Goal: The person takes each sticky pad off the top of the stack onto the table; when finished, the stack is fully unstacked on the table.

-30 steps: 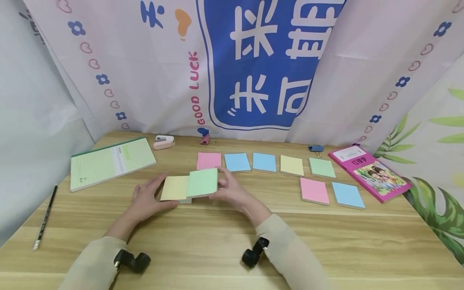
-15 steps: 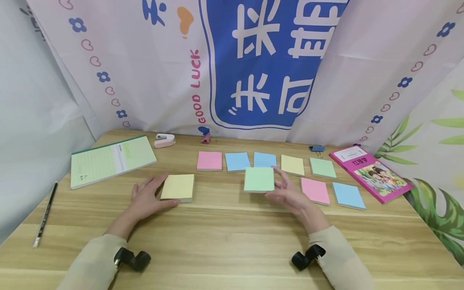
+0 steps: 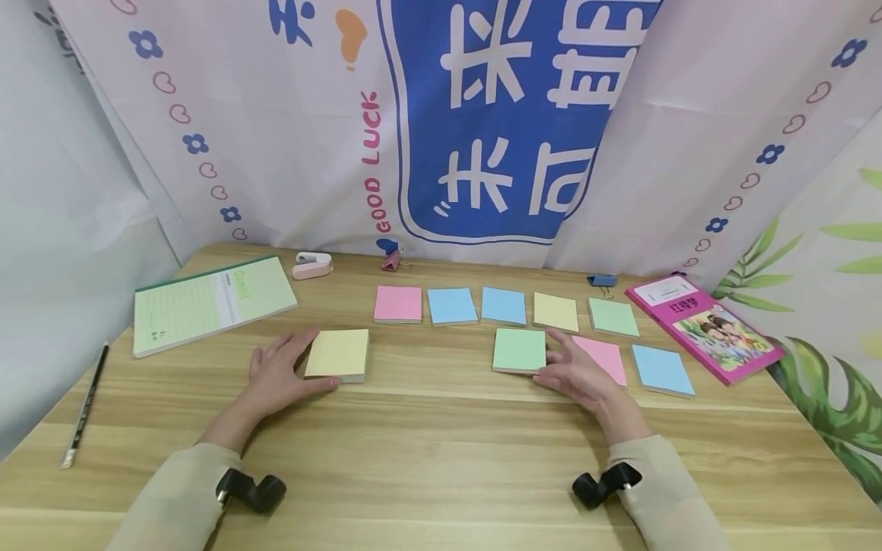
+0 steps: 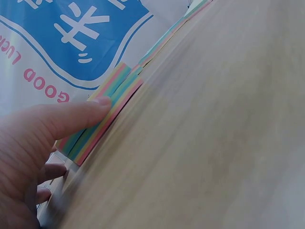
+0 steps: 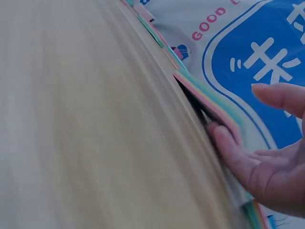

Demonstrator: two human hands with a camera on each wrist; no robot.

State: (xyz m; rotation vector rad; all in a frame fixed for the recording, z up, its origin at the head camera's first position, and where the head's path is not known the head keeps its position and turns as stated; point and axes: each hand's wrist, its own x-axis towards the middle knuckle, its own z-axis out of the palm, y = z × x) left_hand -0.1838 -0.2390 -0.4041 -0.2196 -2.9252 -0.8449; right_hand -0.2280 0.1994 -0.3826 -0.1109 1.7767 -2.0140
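Note:
My left hand point(image 3: 281, 373) grips a thick stack of sticky notes with a yellow top point(image 3: 338, 353), thumb along its near side. In the left wrist view the striped stack point(image 4: 102, 117) shows a seam between two layers, its base close to the wood. My right hand point(image 3: 575, 376) holds a sticky note pad with a green top point(image 3: 520, 350) by its right end. The right wrist view shows this pad point(image 5: 209, 98) tilted, with a dark gap beneath and a fingertip under its edge; another finger stands apart above it.
Behind lies a row of sticky note pads: pink point(image 3: 398, 304), blue point(image 3: 452, 306), blue point(image 3: 504, 305), yellow point(image 3: 555, 311) and green point(image 3: 613, 317). Pink point(image 3: 601, 360) and blue point(image 3: 663, 370) pads lie right. A notebook point(image 3: 215, 306), stapler point(image 3: 312, 265), pencil point(image 3: 86, 405), binder clips and pink book point(image 3: 703, 329) surround them.
My right hand has lifted the green pad off the yellow stack, carried it rightward and lowered it close to the table. My left hand has stayed at the yellow stack.

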